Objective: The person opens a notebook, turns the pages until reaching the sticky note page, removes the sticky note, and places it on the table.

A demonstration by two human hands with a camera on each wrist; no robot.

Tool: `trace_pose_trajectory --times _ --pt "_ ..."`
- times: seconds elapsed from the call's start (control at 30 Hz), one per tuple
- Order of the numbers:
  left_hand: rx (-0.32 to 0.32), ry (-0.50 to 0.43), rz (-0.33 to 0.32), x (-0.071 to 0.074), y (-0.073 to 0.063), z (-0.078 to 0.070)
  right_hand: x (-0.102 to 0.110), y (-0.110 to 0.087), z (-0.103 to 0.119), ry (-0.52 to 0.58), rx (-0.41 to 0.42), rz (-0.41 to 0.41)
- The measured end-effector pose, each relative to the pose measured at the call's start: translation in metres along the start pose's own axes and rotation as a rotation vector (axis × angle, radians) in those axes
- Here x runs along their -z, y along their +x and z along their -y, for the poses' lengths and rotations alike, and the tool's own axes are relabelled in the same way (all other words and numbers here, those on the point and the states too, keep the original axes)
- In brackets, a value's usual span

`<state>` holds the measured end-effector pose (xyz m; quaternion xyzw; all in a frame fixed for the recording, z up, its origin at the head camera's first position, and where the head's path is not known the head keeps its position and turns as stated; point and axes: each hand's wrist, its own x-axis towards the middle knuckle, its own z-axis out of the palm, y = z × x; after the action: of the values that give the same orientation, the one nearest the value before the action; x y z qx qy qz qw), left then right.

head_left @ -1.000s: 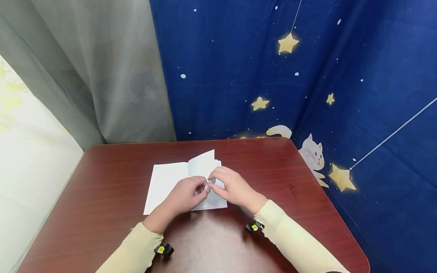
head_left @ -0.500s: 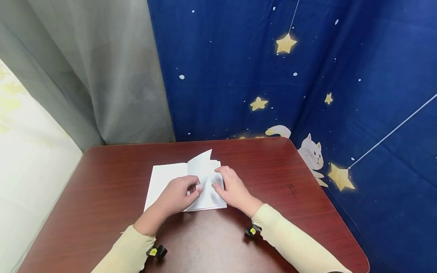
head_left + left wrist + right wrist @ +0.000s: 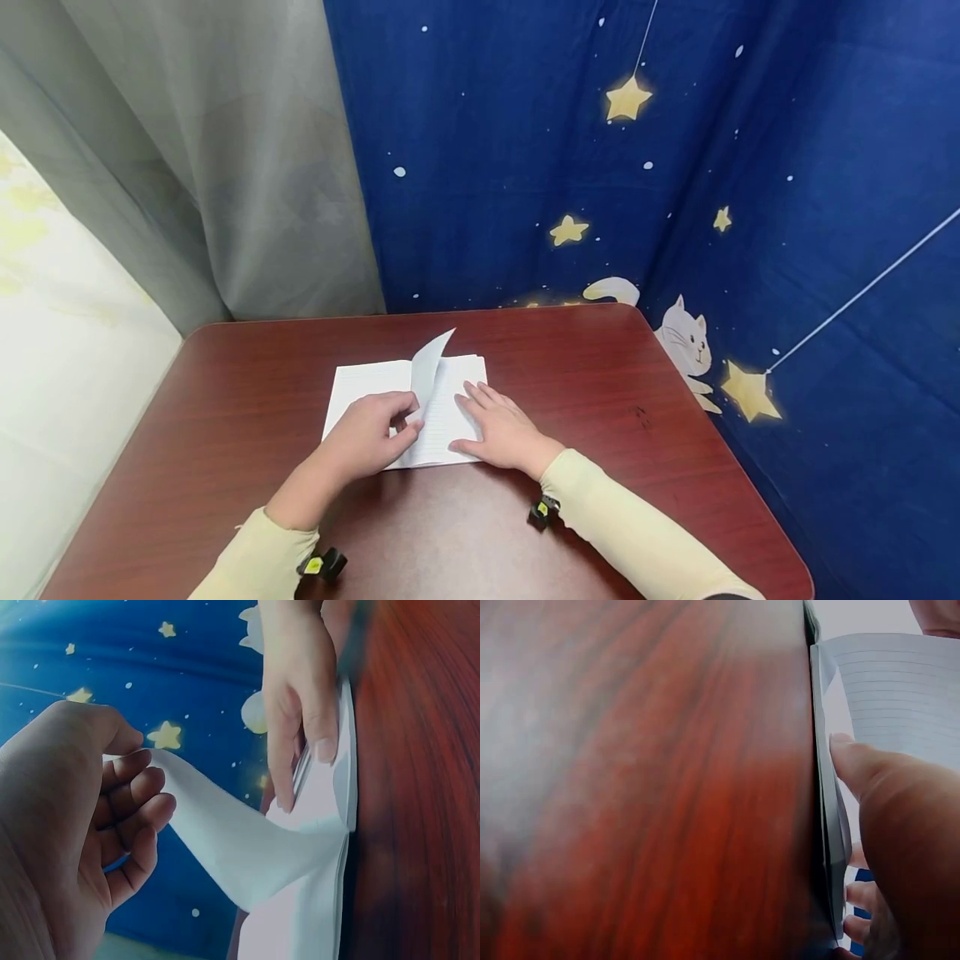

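Note:
An open notebook [image 3: 442, 433] with white lined pages lies on the table. One page [image 3: 427, 363] stands raised and curved near the spine, its free edge between the thumb and forefinger of my left hand [image 3: 371, 435]. The left wrist view shows that pinch at the corner of the lifted page [image 3: 232, 840], the other fingers loosely curled below. My right hand [image 3: 504, 429] lies spread on the right-hand page, fingers straight. In the right wrist view the thumb of the right hand [image 3: 907, 802] rests on the paper by the notebook's near edge [image 3: 829, 810].
The red-brown wooden table [image 3: 600, 400] extends around the notebook on all sides. Behind it hang a grey curtain [image 3: 277, 167] and a blue curtain [image 3: 487, 150] with stars and a cat. A small black camera [image 3: 324, 567] sits on the left wrist.
My left hand has moved left, bringing the lifted page toward the spine and more upright. My right hand has let go of the page and flattened onto the right-hand page.

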<state>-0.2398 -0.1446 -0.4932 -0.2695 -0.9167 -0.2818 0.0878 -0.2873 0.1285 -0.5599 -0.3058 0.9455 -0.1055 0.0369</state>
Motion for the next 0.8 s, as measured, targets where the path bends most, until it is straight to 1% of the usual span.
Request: trace_pose_trajectory --times 0.17,0.37,0.63,0.8 --pt "0.019 -0.006 -0.015 0.006 -0.008 0.008 0.001 0.0 0.0 0.01 0.01 -0.006" --pt "0.024 -0.025 -0.051 0.014 -0.018 0.017 -0.001 0.0 -0.003 0.007 0.013 0.003" --pt "0.03 -0.011 -0.1 0.023 -0.027 0.028 -0.003 0.001 -0.004 0.002 -0.001 0.017" --pt "0.036 0.0 -0.116 0.03 -0.035 0.032 -0.005 0.002 -0.006 0.0 -0.01 0.026"
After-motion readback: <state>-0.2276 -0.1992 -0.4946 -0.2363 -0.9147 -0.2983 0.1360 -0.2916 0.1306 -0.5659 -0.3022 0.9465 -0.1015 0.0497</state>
